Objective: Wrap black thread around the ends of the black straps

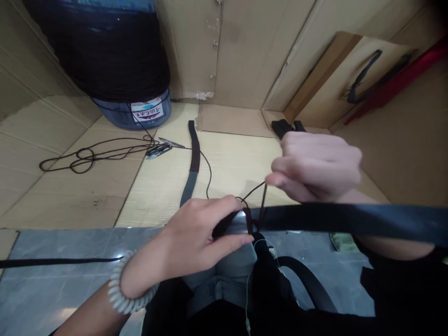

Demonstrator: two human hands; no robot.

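My left hand [206,228] is closed around a flat dark strap [308,219], thumb below and fingers above. Dark cord is wound round the strap just past my fingertips. Above and to the right, my right hand [315,165] is in a fist, pinching a thin dark cord [263,200] that runs down to the strap. The strap stretches on to the right, in front of my right forearm. Another strap [195,156], with a brown wrapped section, lies on the board beyond my left hand, a loose length of cord beside it.
A large blue water bottle [149,122] wound with dark cord stands at the back left. Looped cord [84,156] and small thread snips [159,150] lie near it. Cardboard walls surround the yellow board [231,163]. A paper bag [350,79] leans at the back right.
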